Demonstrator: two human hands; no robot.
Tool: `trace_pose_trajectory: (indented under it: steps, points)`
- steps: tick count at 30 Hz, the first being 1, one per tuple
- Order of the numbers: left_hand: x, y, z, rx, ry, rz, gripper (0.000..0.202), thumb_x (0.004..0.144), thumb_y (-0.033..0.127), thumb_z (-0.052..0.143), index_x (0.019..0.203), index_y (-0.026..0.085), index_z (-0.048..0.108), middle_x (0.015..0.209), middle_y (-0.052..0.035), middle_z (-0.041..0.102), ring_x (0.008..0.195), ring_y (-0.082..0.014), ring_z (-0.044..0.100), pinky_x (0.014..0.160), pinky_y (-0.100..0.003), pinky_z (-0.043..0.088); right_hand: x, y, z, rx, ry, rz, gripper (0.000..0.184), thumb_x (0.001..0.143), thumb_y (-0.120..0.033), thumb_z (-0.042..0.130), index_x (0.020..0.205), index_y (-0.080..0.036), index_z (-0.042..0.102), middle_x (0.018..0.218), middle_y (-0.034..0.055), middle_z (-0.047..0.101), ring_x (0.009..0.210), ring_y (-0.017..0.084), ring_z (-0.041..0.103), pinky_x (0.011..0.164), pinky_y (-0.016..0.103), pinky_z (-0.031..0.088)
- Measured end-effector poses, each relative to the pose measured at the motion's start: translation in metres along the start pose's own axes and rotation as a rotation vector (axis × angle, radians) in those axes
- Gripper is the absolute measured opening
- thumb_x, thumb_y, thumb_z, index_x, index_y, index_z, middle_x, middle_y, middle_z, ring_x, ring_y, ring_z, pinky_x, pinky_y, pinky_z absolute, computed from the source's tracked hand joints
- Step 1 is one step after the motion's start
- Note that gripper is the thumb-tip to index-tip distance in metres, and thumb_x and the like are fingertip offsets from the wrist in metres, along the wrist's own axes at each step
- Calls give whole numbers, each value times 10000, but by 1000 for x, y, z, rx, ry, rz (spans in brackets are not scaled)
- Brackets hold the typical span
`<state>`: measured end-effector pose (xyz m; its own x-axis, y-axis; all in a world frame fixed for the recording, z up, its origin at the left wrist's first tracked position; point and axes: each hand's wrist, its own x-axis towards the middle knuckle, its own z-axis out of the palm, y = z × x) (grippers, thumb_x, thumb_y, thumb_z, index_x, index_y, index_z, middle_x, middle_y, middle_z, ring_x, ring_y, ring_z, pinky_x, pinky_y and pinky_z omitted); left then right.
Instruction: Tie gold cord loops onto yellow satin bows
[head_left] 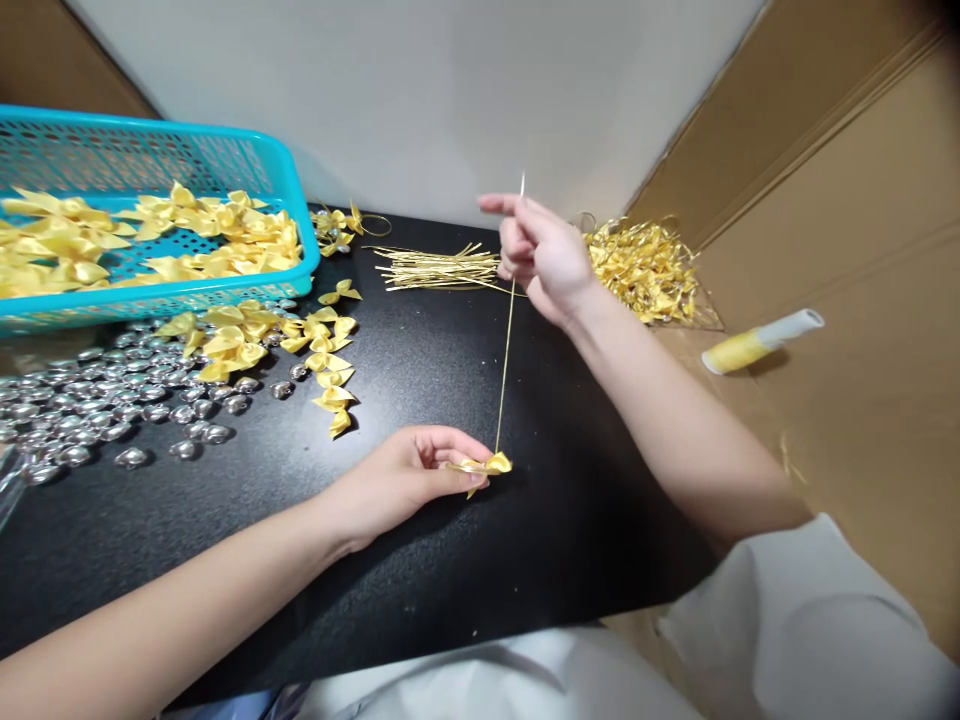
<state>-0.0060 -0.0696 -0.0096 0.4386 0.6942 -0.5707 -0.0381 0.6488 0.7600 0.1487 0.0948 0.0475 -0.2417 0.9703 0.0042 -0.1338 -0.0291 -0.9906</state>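
My left hand (431, 468), low over the black table, pinches a small yellow satin ribbon bow (498, 463) between thumb and fingers. From the bow a thin gold cord (507, 355) runs up, taut, to my right hand (546, 245). That hand is closed on the cord, its index finger pointing left. A thin pale tip (523, 184) sticks up above the fingers; whether it is a needle or the cord's end I cannot tell. Behind the right hand lies a bundle of cut gold cords (435, 268). Loose yellow bows (330, 365) lie left of the cord.
A turquoise basket (296, 200) of yellow bows stands at the back left. Many silver heart-shaped beads (97, 405) spread before it. A pile of gold-corded bows (645, 270) is at the right, with a white-and-yellow tube (761, 340) beyond. A pale wall (420, 90) closes the back.
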Motion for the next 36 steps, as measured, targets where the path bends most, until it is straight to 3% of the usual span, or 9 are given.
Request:
trace_pose_trajectory:
  steps: [4,7,11,16,21,27,32,36]
  points:
    - [0,6,1,13,28,13,112,664,153,809,772,159,782,763,-61,765,637,-107,642,616,-182,461,-2,-30,-6,-85,-45,-89,240,1010,-291,412,951,-241,639,533,-88,268,427,60,196,485,202,297]
    - [0,11,2,39,-12,89,126,672,161,805,797,175,793,744,-54,758,620,-112,633,597,-186,454,0,-39,-11,-99,-43,-100,253,1011,-278,404,937,-241,643,528,-83,260,430,64,183,482,210,305]
    - [-1,15,2,205,-84,196,127,740,226,764,850,174,798,763,-68,743,602,-115,597,566,-192,423,5,-27,-16,-71,-1,-84,301,1020,-264,363,892,-236,634,514,-84,218,420,67,165,463,205,273]
    - [-4,11,0,643,-77,482,156,846,258,664,897,210,804,714,-45,680,540,-104,520,496,-188,353,5,-8,-18,-63,59,-42,316,1017,-298,388,810,-217,612,500,-94,205,399,60,162,461,207,245]
    - [-4,7,0,815,-27,624,176,873,210,621,900,233,794,688,-29,679,517,-103,533,503,-188,362,0,-18,-16,-55,32,-107,313,1019,-278,377,854,-246,641,503,-82,234,413,77,176,458,219,252]
    - [-5,-4,0,898,120,860,303,833,132,650,1090,266,740,793,-33,755,521,-116,549,588,-227,410,-5,-26,-29,-90,50,-155,249,993,-342,445,878,-263,652,527,-78,217,428,71,182,476,226,288]
    - [-7,-7,-1,877,250,918,206,757,95,710,831,278,770,607,-9,684,485,-129,469,559,-251,332,-11,-31,-44,-81,100,-187,317,1018,-303,372,903,-262,664,530,-78,187,428,70,147,483,234,267]
    - [-8,-10,-4,855,257,948,233,735,42,700,702,266,754,683,-38,735,525,-136,476,570,-264,305,-19,-35,-51,-35,79,-238,305,1012,-274,380,901,-258,664,527,-73,174,438,83,146,481,243,273]
